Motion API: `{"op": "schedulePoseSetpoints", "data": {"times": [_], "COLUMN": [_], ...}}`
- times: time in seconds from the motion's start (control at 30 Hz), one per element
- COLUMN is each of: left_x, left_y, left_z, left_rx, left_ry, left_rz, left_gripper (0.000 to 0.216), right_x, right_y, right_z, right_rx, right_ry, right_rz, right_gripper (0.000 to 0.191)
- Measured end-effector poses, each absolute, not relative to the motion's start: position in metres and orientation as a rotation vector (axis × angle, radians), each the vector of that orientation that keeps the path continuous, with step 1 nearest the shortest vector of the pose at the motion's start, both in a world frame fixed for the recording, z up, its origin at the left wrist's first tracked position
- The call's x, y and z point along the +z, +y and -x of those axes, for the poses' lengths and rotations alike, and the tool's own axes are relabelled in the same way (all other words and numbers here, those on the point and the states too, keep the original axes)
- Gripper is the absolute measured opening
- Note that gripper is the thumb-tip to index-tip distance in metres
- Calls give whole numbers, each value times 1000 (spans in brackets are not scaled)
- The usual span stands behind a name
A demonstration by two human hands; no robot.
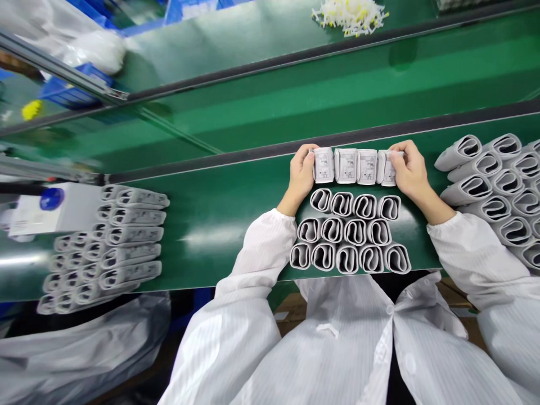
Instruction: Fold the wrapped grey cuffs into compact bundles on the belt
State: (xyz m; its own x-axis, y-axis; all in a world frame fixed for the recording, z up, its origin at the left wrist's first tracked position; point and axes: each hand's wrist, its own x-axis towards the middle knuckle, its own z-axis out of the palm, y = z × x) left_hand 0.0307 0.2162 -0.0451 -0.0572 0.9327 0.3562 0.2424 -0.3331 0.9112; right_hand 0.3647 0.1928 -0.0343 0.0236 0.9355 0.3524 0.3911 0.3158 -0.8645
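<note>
Rolled white cuffs crowd a green conveyor belt; left hand and right hand pinch the far row's ends beside its dark rail.

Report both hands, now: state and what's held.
Left hand: closed, holding the left end roll of the row.
Right hand: closed, holding the right end roll.

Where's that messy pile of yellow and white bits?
In the head view, the pile of yellow and white plastic bits sits at the top edge on the farthest green belt, right of a blue crate.
</note>
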Motion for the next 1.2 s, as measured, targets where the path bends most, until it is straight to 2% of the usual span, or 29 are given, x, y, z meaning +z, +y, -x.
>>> {"op": "schedulePoseSetpoints", "data": {"times": [0.83, 1.2], "left_x": [-44, -54], "left_y": [216, 220], "left_z": [-27, -27], "left_rx": [1538, 1420], "left_ry": [1276, 1265], "left_rz": [-1490, -1595], "left_gripper": [74, 63], "right_x": [-28, -29], "right_y": [190, 192], "right_z": [-362, -364], "right_rx": [664, 664], "right_ry": [-1522, -1554], "right_rz": [1284, 1266], "right_gripper": [78, 75]}}
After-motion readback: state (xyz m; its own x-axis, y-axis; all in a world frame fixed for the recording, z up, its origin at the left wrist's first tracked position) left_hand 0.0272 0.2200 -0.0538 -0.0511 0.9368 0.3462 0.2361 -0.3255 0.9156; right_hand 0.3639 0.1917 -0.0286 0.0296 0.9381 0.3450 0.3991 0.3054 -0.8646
